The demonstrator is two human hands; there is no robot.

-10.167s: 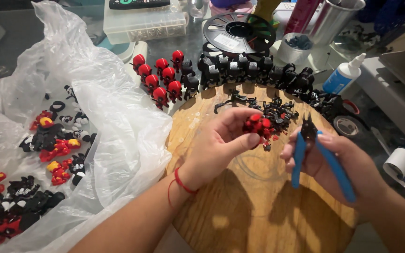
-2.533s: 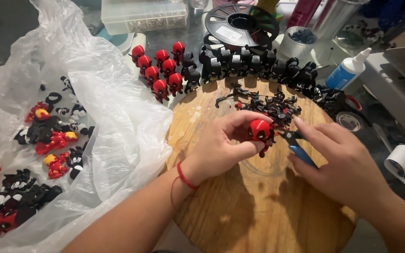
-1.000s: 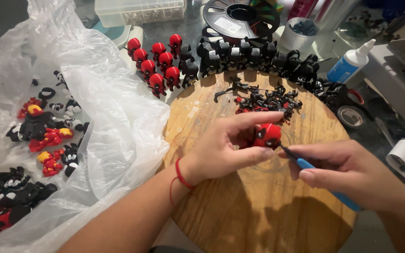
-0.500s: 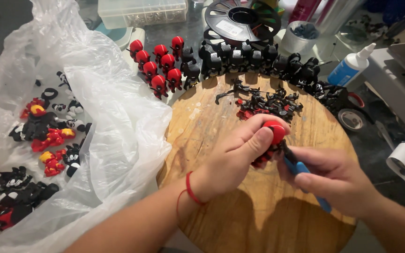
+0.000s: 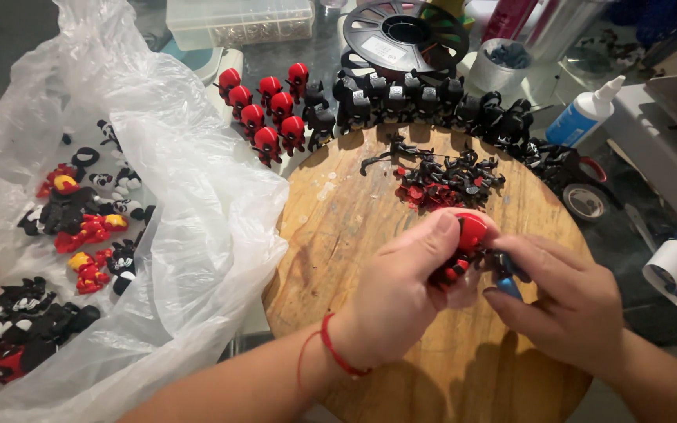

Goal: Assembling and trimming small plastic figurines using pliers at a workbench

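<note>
The left hand (image 5: pixel 401 301) grips a red figure (image 5: pixel 468 243) at frame centre, now turned with its head up under the thumb, where a second ago it sat lower. The right hand (image 5: pixel 570 301) has closed in, clenched on a blue-handled tool (image 5: pixel 508 283) touching the figure, so the trimming is under way. Bare board (image 5: pixel 338 227) lies left; loose parts (image 5: pixel 448 176) crowd above, plastic bag (image 5: pixel 197 204) far left.
</note>
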